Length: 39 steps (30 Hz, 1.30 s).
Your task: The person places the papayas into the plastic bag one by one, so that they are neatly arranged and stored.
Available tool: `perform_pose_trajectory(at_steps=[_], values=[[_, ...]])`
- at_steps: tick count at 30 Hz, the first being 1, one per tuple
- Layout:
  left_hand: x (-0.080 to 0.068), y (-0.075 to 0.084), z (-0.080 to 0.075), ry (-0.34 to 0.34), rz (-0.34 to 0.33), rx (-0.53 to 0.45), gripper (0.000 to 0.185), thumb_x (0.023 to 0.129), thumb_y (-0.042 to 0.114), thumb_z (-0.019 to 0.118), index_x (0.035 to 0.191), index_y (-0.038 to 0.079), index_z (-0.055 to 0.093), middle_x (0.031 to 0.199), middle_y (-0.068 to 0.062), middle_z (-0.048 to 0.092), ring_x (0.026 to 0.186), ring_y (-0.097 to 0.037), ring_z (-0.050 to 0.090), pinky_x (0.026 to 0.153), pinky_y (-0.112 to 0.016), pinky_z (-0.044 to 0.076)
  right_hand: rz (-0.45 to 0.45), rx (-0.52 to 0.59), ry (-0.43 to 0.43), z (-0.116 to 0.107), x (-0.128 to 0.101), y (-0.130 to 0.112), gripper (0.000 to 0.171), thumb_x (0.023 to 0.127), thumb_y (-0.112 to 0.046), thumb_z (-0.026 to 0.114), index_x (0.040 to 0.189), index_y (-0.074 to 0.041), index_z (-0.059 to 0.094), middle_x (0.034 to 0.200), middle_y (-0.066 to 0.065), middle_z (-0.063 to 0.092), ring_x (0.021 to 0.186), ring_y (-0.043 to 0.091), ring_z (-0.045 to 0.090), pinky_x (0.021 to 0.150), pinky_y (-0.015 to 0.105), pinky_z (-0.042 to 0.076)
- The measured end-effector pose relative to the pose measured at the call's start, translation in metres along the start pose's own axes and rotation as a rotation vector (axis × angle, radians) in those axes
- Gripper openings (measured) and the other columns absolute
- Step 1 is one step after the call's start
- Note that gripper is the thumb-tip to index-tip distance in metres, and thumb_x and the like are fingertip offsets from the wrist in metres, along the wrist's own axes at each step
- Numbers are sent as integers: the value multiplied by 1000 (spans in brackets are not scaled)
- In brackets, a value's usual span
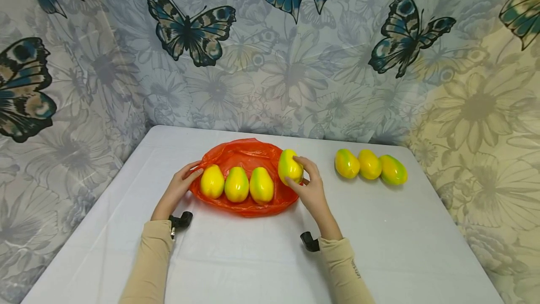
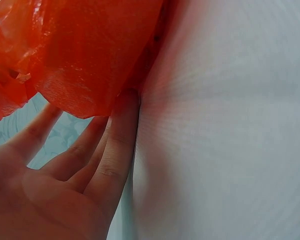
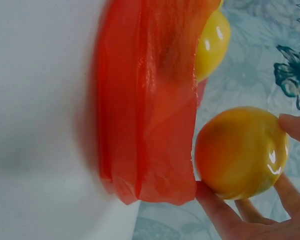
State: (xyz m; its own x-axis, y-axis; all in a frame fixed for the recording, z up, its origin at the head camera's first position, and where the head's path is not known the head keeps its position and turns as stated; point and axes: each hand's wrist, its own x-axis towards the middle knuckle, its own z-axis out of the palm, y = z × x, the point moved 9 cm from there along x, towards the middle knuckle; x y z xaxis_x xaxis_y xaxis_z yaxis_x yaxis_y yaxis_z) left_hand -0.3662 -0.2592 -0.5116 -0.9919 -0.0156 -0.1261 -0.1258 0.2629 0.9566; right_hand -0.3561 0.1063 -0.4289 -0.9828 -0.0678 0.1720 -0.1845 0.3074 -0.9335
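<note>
Our right hand (image 1: pixel 312 186) grips one yellow-green mango (image 1: pixel 289 166) with curled fingers and thumb, holding it above the right edge of the orange plastic bag (image 1: pixel 246 154); in the right wrist view the fruit (image 3: pixel 241 152) sits between the fingertips, just beside the bag's hanging rim (image 3: pixel 150 125). Our left hand (image 1: pixel 181 184) lies with straight, relaxed fingers against the left edge of the bag, pressing it to the table (image 1: pixel 401 238), and holds nothing. Three mangoes (image 1: pixel 236 184) already lie in a row on the bag, and three more (image 1: pixel 370 165) wait on the table to the right, well apart from it. We judge that the glossy fruit could slip from the fingertips, because the grip is only at its lower side, and that it could roll off the thin bag. On the right sleeve (image 1: pixel 343 266) there is small writing, too small for us to read.
</note>
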Motion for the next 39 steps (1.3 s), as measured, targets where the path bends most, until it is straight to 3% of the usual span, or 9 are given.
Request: perform_pose_trajectory(at_steps=[11, 20, 30, 39], values=[[0, -2, -1, 4, -14, 19, 67, 94, 55, 54, 150, 21, 39, 152, -14, 43, 132, -30, 45, 105, -40, 39, 33, -29, -44, 8, -4, 5, 56, 86, -13, 74, 137, -19, 52, 151, 9, 35, 140, 32, 33, 108, 55, 41], [2, -3, -1, 3, -13, 8, 67, 94, 54, 55, 150, 20, 38, 153, -14, 42, 134, -31, 43, 111, -45, 35, 53, -61, -76, 11, -6, 10, 55, 85, -13, 74, 136, -17, 53, 149, 10, 37, 141, 33, 33, 111, 56, 36], [-3, 4, 1, -9, -11, -9, 62, 97, 48, 54, 150, 20, 39, 153, -15, 42, 133, -31, 43, 108, -42, 36, 20, -144, -123, 15, -7, 15, 56, 84, -12, 75, 136, -14, 54, 148, 11, 39, 141, 34, 34, 115, 55, 31], [0, 0, 0, -6, -6, -2, 66, 95, 53, 54, 150, 21, 38, 153, -15, 42, 135, -32, 42, 112, -47, 34, 30, -163, -144, 16, -8, 19, 55, 85, -9, 74, 136, -13, 54, 148, 12, 40, 139, 33, 37, 113, 52, 35]])
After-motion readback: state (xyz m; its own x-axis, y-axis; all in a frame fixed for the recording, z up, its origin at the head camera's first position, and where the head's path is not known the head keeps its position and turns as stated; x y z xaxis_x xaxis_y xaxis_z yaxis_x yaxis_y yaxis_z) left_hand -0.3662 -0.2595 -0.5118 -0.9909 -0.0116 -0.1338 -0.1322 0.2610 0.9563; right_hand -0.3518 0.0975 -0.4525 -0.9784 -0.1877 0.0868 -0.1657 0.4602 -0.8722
